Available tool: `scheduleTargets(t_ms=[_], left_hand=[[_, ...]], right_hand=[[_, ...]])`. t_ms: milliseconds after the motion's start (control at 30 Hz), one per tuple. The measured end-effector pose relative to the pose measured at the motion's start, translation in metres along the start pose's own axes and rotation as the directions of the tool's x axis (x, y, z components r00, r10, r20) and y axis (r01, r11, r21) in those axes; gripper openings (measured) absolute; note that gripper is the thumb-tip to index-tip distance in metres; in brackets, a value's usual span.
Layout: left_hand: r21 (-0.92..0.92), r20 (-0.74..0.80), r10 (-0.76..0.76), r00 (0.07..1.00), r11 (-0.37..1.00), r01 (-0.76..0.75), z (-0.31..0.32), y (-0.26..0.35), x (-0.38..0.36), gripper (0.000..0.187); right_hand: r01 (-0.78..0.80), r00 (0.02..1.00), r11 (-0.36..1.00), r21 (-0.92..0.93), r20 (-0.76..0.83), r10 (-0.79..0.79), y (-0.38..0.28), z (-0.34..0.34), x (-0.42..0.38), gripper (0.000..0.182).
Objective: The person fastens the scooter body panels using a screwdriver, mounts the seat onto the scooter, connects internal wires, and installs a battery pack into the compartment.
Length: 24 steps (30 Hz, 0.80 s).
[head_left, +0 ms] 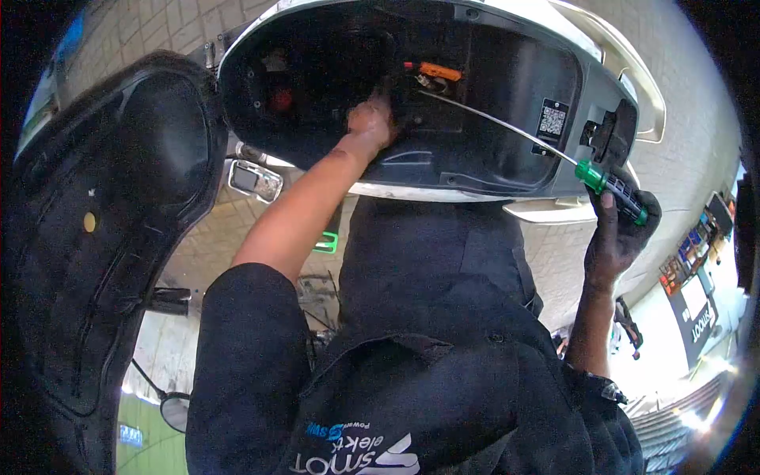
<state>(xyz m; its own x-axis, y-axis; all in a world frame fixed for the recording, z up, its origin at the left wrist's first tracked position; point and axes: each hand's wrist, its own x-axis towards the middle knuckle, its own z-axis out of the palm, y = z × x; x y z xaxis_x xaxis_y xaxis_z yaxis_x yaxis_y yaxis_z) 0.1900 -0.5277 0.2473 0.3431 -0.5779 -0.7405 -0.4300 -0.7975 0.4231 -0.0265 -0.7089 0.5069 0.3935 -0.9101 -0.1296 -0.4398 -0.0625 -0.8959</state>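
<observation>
A long screwdriver with a green and black handle is held in my right hand, to the right of the open storage compartment of a scooter. Its thin shaft points left, and the tip is over the compartment near an orange and red connector. Some metallic parts lie just below that connector. My left hand reaches into the dark middle of the compartment. Shadow hides its fingertips and whatever they touch.
The raised black seat stands at the left. A phone-like device is below the compartment's left edge. A QR label is on the inner right wall. A round mirror shows at lower left, and a shelf with items at far right.
</observation>
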Motion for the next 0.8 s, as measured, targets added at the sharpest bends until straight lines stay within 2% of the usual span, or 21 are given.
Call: scheduleTargets(t_ms=[67,167,267,467,533,633,700,800], left_hand=[[0.047,0.053,-0.038,0.998,0.998,0.036,0.001,-0.002,0.001,0.103],[0.038,0.098,-0.014,0.995,0.999,0.01,-0.004,-0.002,0.0,0.104],[0.039,-0.004,0.021,1.0,0.999,-0.021,0.003,-0.004,0.0,0.107],[0.0,0.021,0.059,0.998,0.998,-0.059,0.0,-0.004,0.0,0.106],[0.02,0.035,0.046,0.998,0.999,-0.046,-0.005,-0.001,-0.002,0.106],[0.068,0.016,0.06,0.998,0.996,-0.061,0.005,-0.009,0.001,0.107],[0.092,-0.019,0.087,0.996,0.992,-0.085,0.006,-0.01,0.001,0.108],[0.009,0.055,0.029,0.998,1.0,-0.029,-0.001,-0.006,-0.004,0.108]], right_hand=[[0.023,1.0,1.0,-0.008,0.011,-0.022,0.001,0.004,-0.004,0.044],[0.074,0.996,0.997,-0.015,0.052,-0.073,0.003,0.011,-0.007,0.044],[0.066,0.997,0.997,-0.027,0.053,-0.065,0.003,0.019,-0.009,0.042],[0.143,0.987,0.989,-0.043,0.083,-0.139,0.008,0.026,-0.007,0.043],[0.181,0.981,0.969,-0.167,0.107,-0.165,0.007,0.027,-0.005,0.044],[0.18,0.976,0.982,-0.062,0.134,-0.17,0.008,0.032,-0.002,0.044],[0.193,0.974,0.976,-0.098,0.144,-0.178,0.002,0.036,-0.002,0.044],[0.249,0.956,0.959,-0.138,0.191,-0.221,-0.004,0.041,0.002,0.045]])
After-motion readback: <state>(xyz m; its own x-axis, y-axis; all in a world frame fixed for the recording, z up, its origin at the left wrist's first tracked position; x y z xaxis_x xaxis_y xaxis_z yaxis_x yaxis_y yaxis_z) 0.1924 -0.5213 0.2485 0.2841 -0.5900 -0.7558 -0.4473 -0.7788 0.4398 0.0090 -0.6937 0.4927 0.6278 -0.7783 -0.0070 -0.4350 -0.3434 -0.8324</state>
